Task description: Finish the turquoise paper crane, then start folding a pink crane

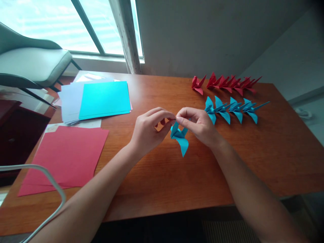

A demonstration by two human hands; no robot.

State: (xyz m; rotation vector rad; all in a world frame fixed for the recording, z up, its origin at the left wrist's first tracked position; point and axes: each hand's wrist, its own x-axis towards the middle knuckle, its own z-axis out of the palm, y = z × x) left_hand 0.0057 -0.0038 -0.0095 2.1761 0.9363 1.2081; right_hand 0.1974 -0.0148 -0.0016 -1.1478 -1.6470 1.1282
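Between my two hands is a blue origami crane [181,136], its wings spread and one wing pointing down toward me. My left hand [153,130] pinches the crane's upper wing by its tip, thumb against forefinger. From the other side, my right hand [196,123] pinches at the same tip, so the fingertips of both hands nearly meet. The fingers hide the end of that wing. Just beyond my right hand, a row of finished blue cranes [236,109] stands on the table, with a row of red cranes [227,83] behind it.
Blue paper sheets [105,99] lie over pale sheets [71,101] at the table's back left. Nearer me are red sheets [65,157]. A white cable [54,184] curves across the lower left. The wooden table [275,155] extends right; a chair [35,60] stands by the window.
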